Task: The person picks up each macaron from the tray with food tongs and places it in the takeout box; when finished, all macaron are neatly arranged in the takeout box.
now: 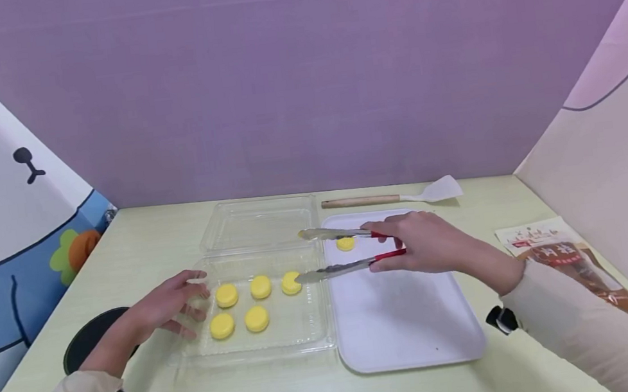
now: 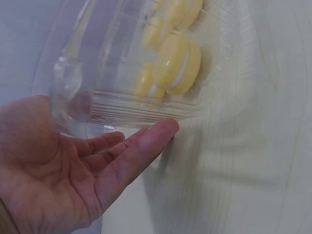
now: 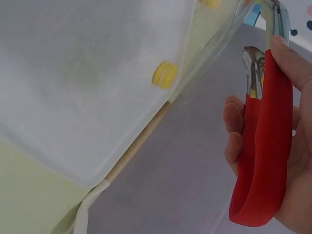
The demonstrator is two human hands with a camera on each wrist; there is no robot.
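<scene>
My right hand [image 1: 421, 242] grips a pair of metal tongs [image 1: 345, 267] with red handles [image 3: 265, 146]; the two arms are spread apart with nothing between the tips. The tongs reach over the left edge of the white tray [image 1: 399, 328], above the clear plastic container [image 1: 301, 341]. Several yellow macarons [image 1: 256, 319] lie in that container, its lid folded back. One more yellow macaron [image 1: 345, 243] sits on the tray near its far left corner. Beside the container's left wall is my left hand [image 1: 172, 303], fingers loosely extended; whether they touch the plastic I cannot tell.
A spatula [image 1: 361, 201] with a wooden handle and white blade lies behind the tray. To the right is a brown and white printed packet [image 1: 565, 258]. A round black item [image 1: 94, 334] is partly hidden behind the left forearm. A purple backdrop [image 1: 301, 81] stands behind the table.
</scene>
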